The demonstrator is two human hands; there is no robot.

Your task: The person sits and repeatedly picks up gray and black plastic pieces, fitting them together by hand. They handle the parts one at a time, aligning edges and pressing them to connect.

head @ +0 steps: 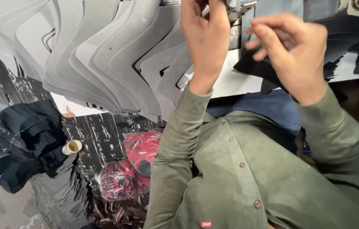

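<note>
1. My left hand (205,36) reaches up at the frame's top edge, its grip narrow, the fingertips cut off from view; what they pinch I cannot tell.
2. My right hand (291,51) is blurred, its grip loosely curled, touching dark sheets (340,38).
3. Gray cut templates (103,55) overlap beside my left hand, over ten.
4. Two red-patterned plastic bags (133,165) lie below.

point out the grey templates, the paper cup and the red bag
grey templates (103,59), head view, middle of the fanned stack
paper cup (72,146), head view, on its open rim
red bag (143,146), head view, upper bulge of plastic
</note>
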